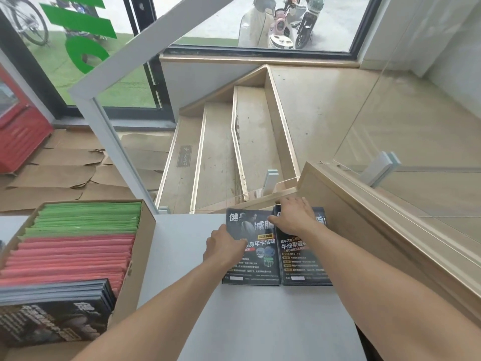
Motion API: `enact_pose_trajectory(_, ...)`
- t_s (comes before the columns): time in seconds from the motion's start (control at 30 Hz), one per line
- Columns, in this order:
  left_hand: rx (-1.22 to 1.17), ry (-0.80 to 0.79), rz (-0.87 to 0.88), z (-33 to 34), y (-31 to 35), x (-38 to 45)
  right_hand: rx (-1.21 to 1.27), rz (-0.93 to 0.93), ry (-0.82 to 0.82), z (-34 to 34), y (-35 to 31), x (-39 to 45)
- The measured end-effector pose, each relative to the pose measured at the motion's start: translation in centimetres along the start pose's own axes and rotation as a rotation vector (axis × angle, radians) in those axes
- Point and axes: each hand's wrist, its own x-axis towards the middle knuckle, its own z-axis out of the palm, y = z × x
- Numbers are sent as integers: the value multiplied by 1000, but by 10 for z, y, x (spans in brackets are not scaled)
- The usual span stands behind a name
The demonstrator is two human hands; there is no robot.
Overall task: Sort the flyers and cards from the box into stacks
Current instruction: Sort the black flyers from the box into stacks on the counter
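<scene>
Two stacks of dark flyers lie side by side at the far edge of the white table (260,321). My left hand (223,246) grips the left edge of the left flyer stack (256,259), fingers curled at its side. My right hand (294,217) lies flat with spread fingers on the top of the right flyer stack (304,261). A cardboard box (138,259) at the left holds green sheets (86,217), red sheets (70,256) and more dark flyers (52,313).
Beyond the table a glass balustrade with a white rail (104,118) guards a wooden staircase (221,142) going down. A wooden ledge (377,230) with a glass panel runs along the right. Flattened cardboard (59,173) covers the floor at the left.
</scene>
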Motion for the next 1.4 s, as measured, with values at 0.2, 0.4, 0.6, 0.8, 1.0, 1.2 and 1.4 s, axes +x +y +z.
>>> enact_pose_trajectory(0.2, 56, -32, 46, 8, 0, -14, 21, 43, 30, 2, -6, 4)
enact_pose_trajectory(0.4, -76, -38, 103, 7, -11, -22, 2, 49, 37, 2, -9, 1)
enact_pose_trajectory(0.6, -136, 42, 221, -21, -18, -60, -39, 6, 82, 2, -16, -9)
enact_pose_trajectory(0.8, -313, 371, 488, -77, -50, -118, 125, -253, 210, -10, -81, -40)
enact_pose_trajectory(1.0, -346, 699, 405, -152, -138, -147, 300, -700, 223, 10, -208, -126)
enact_pose_trajectory(1.2, 78, 803, 258, -211, -234, -140, 126, -974, 179, 51, -302, -194)
enact_pose_trajectory(1.4, 317, 648, 362, -206, -269, -135, -5, -900, 322, 96, -315, -207)
